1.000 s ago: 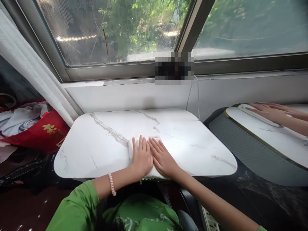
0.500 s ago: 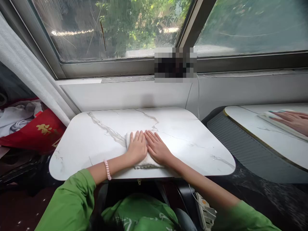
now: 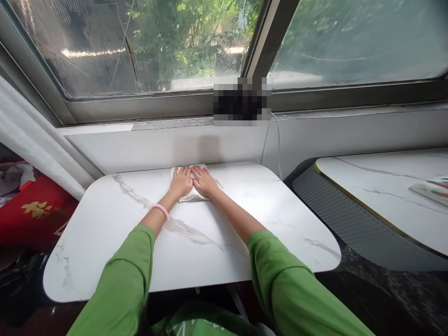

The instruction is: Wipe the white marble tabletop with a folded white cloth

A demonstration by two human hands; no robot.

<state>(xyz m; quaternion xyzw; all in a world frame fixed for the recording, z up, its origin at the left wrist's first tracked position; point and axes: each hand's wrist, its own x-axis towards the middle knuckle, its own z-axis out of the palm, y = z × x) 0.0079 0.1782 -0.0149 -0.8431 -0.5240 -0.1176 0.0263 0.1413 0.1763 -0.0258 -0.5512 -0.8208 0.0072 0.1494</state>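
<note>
A white folded cloth [image 3: 191, 197] lies at the far edge of the white marble table [image 3: 105, 242], close to the wall under the window. My left hand [image 3: 180, 182] rests flat on its left half with fingers stretched out. My right hand [image 3: 203, 181] lies flat on its right half, touching the left hand. Both arms are reached far forward in green sleeves. A pink bead bracelet [image 3: 161, 210] is on my left wrist.
A second marble table [image 3: 378, 196] stands at the right, with another cloth [image 3: 429, 191] near its right edge. A white cable [image 3: 279, 144] hangs down the wall from the sill. A red bag [image 3: 31, 214] and a white curtain [image 3: 31, 140] are at the left.
Both hands have slid the cloth from the near edge of the table to the far edge. At the right table, the other person's hand has left the view.
</note>
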